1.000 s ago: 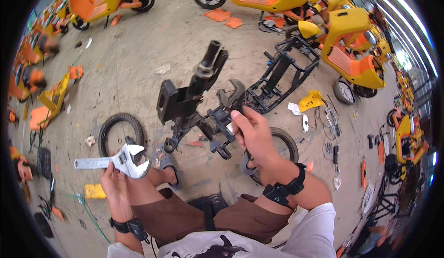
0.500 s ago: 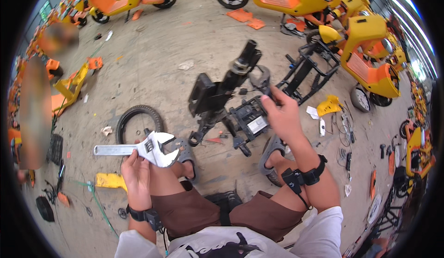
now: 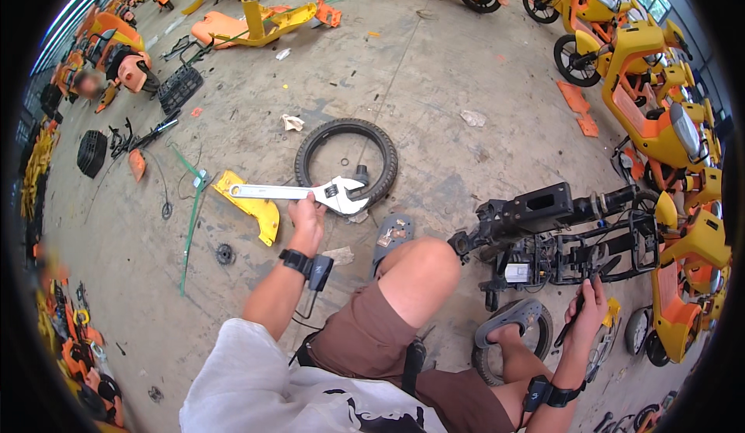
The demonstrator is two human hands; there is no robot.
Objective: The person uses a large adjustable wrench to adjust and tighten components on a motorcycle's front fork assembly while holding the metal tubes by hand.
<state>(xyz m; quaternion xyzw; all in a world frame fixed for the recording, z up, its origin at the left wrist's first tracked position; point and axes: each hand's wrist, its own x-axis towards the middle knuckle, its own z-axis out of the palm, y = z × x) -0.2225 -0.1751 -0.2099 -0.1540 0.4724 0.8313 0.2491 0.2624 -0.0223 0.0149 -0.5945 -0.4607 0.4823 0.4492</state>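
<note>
My left hand [image 3: 307,219] is closed around a large silver adjustable wrench [image 3: 279,192] near its head. The wrench's jaws overlap the near edge of a black tyre [image 3: 306,150] lying on the floor, and its handle end passes above a yellow plastic panel [image 3: 260,209]. On the other side, my right hand [image 3: 591,309] grips a dark wrench [image 3: 570,330], its head beside the black scooter frame [image 3: 531,227]. The frame carries a thick fork tube [image 3: 609,199] and a box with a pale label.
A second tyre [image 3: 485,355] lies around my right foot. A small sprocket [image 3: 224,254] and green strap [image 3: 188,239] are on the concrete at left. Parked yellow-orange scooters [image 3: 632,115] line the right side. A removed yellow-orange body shell [image 3: 256,28] lies farther off.
The view has swung left, so the scooter frame now appears farther right. My left hand has moved the silver wrench over by the tyre. My right hand still holds the dark wrench, now lower.
</note>
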